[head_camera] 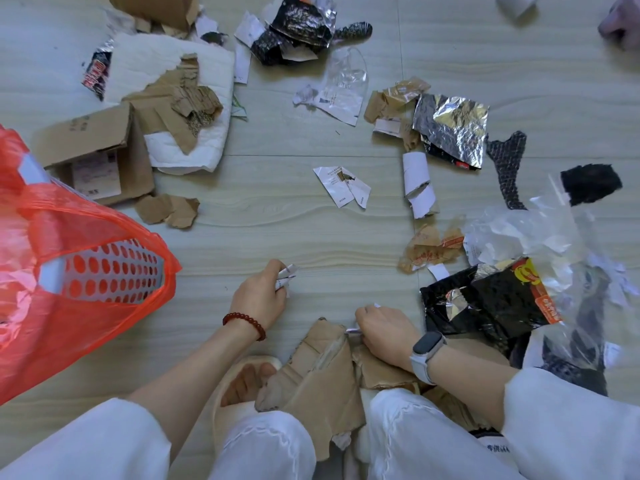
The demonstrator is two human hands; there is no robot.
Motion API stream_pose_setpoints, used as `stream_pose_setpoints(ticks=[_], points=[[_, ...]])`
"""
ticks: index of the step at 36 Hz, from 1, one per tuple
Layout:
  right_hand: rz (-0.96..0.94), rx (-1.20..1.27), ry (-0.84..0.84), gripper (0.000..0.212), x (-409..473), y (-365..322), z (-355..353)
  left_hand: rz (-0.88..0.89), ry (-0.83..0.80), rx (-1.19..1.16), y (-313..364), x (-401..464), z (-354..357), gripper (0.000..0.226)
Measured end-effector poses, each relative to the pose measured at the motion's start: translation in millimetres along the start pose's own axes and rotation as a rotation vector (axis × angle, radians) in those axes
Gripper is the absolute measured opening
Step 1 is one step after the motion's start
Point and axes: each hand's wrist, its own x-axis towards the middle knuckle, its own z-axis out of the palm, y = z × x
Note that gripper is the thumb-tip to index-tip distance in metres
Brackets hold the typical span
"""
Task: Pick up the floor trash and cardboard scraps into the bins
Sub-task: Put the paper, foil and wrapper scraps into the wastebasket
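My left hand (261, 296) is low over the floor and grips a small crumpled white paper scrap (286, 276). My right hand (382, 332) holds another small white paper scrap (354, 330) just above a torn brown cardboard piece (322, 372) that lies between my knees. A bin lined with a red plastic bag (69, 258) stands at the left, its mouth open toward me. Torn white paper (343, 185) lies in the middle of the floor.
Trash is scattered around: a cardboard box (93, 150) and white padding (194, 98) at far left, foil and black wrappers (450, 129) at right, clear plastic bags (540, 230), a black snack packet (502, 299). Another person's hand (620, 22) shows at top right.
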Motion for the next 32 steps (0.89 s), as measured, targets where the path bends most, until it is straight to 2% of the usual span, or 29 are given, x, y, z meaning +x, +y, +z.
stream_pose_setpoints(ticks=[4, 7, 14, 17, 20, 22, 24, 28, 30, 32], points=[[0.019, 0.104, 0.011, 0.015, -1, 3, -4, 0.002, 0.015, -0.089, 7, -3, 1, 0.018], [0.100, 0.253, 0.106, 0.017, 1, 14, -16, 0.020, 0.036, -0.187, 15, -4, -1, 0.019], [0.272, 0.855, 0.449, 0.011, 8, 27, -82, 0.130, 0.201, -0.404, 65, 1, -41, 0.057], [0.233, 1.054, 0.534, 0.021, 3, 15, -129, 0.246, 0.297, -0.423, 92, -1, -81, 0.059], [0.106, 1.245, 0.616, 0.007, -4, -10, -175, 0.320, 0.407, -0.388, 104, -8, -130, 0.056], [-0.009, 1.328, 0.605, 0.011, -6, -33, -203, 0.329, 0.513, -0.334, 101, -17, -165, 0.054], [-0.109, 1.354, 0.578, 0.019, -8, -59, -227, 0.278, 0.630, -0.288, 87, -30, -198, 0.051], [-0.331, 1.340, 0.529, 0.026, -10, -122, -266, 0.052, 0.797, -0.212, 36, -63, -252, 0.040], [-0.443, 1.356, 0.477, 0.024, -13, -156, -280, -0.086, 0.793, -0.159, 5, -79, -270, 0.031], [-0.493, 1.367, 0.378, 0.022, -15, -188, -287, -0.232, 0.713, -0.146, -23, -92, -282, 0.020]])
